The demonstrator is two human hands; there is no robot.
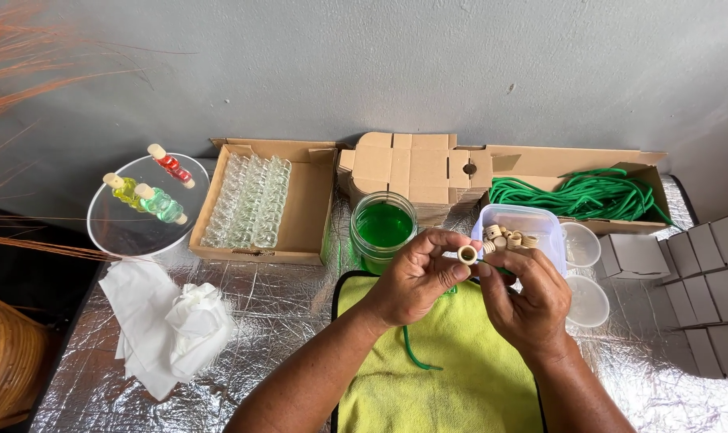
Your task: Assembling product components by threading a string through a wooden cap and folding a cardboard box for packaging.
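Fingers (442, 258) pinch wooden cap (467, 255), its hole facing the camera

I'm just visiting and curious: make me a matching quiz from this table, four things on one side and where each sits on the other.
Things:
1. green cord bundle
2. small wooden cap
3. empty glass bottles
4. three filled bottles

Places:
A. on the round clear tray
B. in the long box at the right
C. between the fingers of the left hand
D. in the open box left of the green jar

Pairs: 1-B, 2-C, 3-D, 4-A
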